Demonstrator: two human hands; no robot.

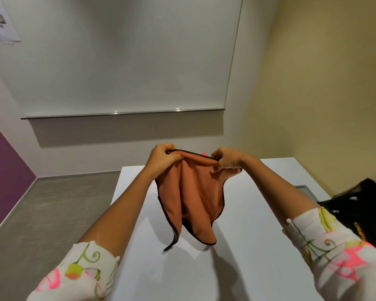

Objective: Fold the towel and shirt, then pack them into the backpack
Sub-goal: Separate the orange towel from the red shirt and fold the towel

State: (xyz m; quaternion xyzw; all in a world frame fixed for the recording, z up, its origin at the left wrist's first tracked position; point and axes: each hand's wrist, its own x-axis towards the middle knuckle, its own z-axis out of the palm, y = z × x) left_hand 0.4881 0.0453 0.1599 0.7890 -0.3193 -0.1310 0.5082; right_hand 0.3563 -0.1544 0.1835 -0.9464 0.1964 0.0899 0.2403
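Left hand [162, 158], right hand [225, 160] pinching top hem of rust-orange, dark-edged towel [190, 196], dangling above white table [248, 246]. Risk: bunched corners slipping, fold going crooked.

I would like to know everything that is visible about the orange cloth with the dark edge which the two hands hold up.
The orange-brown towel looks like soft, thin cloth with a narrow dark trim along its edges. It is not folded flat. It hangs in loose vertical folds over the white table. The left hand and the right hand each pinch its top edge, which runs between them. Its lower corners droop toward the table; contact is unclear.
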